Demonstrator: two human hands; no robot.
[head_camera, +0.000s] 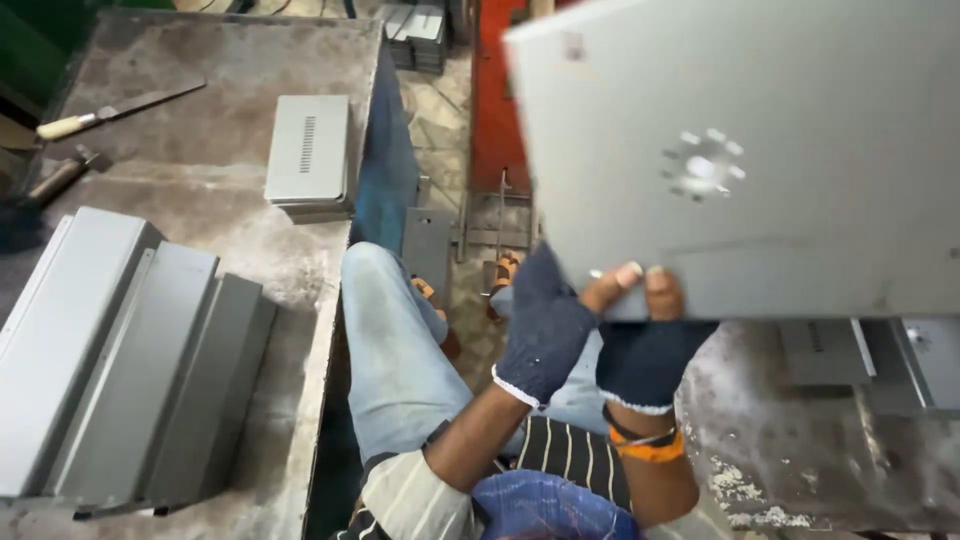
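**Panel lifted, stacks waiting on both sides**

Hands come first, close to the body: the left hand (545, 325) and the right hand (648, 345), both in dark blue gloves with open tips, grip the lower edge of a grey metal panel (760, 150), bare fingers (628, 277) pressed on its face. The panel is in the air, tilted, over the lap. I judge the handling is in the middle. On the left surface (250, 230) lies a pile of folded grey covers (120, 350); farther, one vented cover (308, 150), then a knife (115, 110).
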